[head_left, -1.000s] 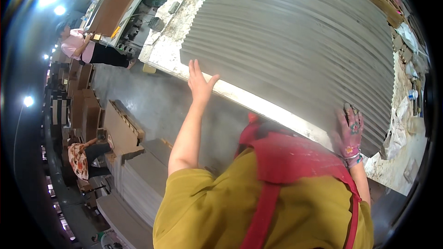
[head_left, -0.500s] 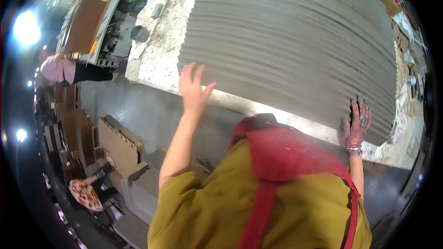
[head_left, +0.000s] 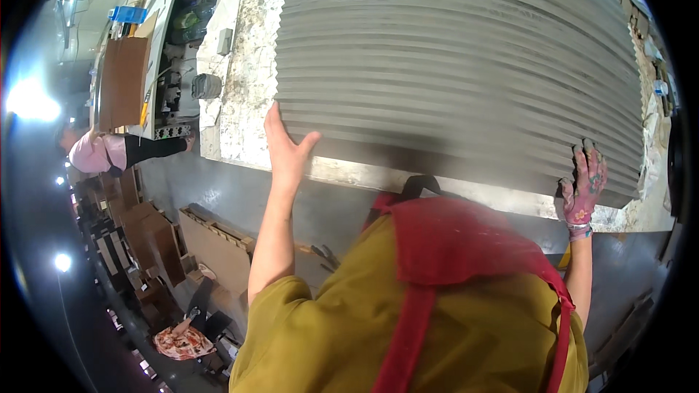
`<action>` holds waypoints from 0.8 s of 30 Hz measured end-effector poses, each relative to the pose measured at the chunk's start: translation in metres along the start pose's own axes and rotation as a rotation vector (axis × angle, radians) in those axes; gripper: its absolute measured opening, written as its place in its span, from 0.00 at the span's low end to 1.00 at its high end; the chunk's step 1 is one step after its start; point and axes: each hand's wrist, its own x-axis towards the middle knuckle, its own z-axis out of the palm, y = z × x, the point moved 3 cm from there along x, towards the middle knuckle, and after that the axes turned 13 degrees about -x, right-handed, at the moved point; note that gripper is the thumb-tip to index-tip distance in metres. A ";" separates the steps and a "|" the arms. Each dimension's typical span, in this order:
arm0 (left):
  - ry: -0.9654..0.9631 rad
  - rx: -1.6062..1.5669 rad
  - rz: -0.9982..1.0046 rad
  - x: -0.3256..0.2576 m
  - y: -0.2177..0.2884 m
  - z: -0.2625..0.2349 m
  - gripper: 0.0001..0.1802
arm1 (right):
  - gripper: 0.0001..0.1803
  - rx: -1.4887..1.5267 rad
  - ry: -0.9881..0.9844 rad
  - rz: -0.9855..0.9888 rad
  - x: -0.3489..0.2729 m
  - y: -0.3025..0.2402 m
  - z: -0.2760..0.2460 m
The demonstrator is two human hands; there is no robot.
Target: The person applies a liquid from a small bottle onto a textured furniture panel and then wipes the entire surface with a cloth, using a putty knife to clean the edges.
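Grey corrugated sheets [head_left: 451, 65], stacked in a thick pile, lie on the counter [head_left: 240, 87], and both hands are on the pile's near edge, well apart. The left hand [head_left: 287, 149] is bare and flat against the near left corner, fingers together and pointing up, thumb spread to the side; it presses the stack rather than gripping it. The right hand [head_left: 585, 182] wears a patterned pink glove and rests on the near right corner with its fingers [head_left: 591, 156] spread over the top edge; whether the thumb curls under the sheets cannot be told. Both arms reach up from a mustard-yellow shirt [head_left: 328, 335] crossed by a red apron [head_left: 466, 247] and its straps.

The pile covers most of the counter, whose speckled, paint-spattered top shows as a strip to the left of the sheets and along their near edge. Below the counter's front runs a plain grey metal panel [head_left: 218, 193].

Farther left, a person in a pink top [head_left: 91, 154] stands by a machine [head_left: 178, 65] with a brown board [head_left: 122, 80] leaning beside it. Lower left, brown cartons [head_left: 145, 225] and a wooden pallet [head_left: 218, 244] sit on the floor, and another person in a patterned top [head_left: 182, 342] crouches near them.
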 end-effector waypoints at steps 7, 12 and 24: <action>-0.016 -0.033 0.003 0.000 -0.006 0.001 0.52 | 0.34 -0.003 0.010 0.003 -0.005 0.005 0.011; -0.042 -0.056 0.014 0.001 -0.006 0.001 0.52 | 0.35 0.000 -0.005 0.014 -0.005 0.005 0.010; 0.018 -0.033 0.062 -0.003 -0.006 0.003 0.52 | 0.38 0.013 0.021 0.021 -0.008 0.004 0.011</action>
